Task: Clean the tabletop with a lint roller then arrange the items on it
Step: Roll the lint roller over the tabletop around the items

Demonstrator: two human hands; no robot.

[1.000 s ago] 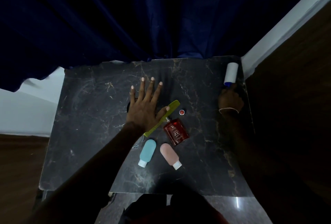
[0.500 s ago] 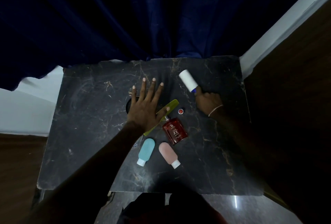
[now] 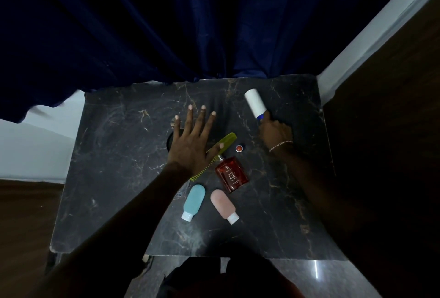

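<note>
Tabletop (image 3: pixel 114 155): dark marble. Left hand (image 3: pixel 190 145) flat, fingers splayed wide, palm pressing on comb (image 3: pixel 221 145), gripping nothing. Right hand (image 3: pixel 275 131) closed round roller (image 3: pixel 255 103) handle; white roll on tabletop just beyond its knuckles. Bottles lie between the forearms.

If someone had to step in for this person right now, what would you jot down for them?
Left hand: open, flat on the table, its thumb side over the green comb.
Right hand: gripping the lint roller, roll near the table's far right.
Items bunched mid-table: red bottle, small red cap, teal tube, pink tube, all lying flat; a dark round thing partly under the left hand.
Done: rolling appears under way.
Left: how much is already rolled cannot be told; finish, then arrange the items, which look unsorted.
</note>
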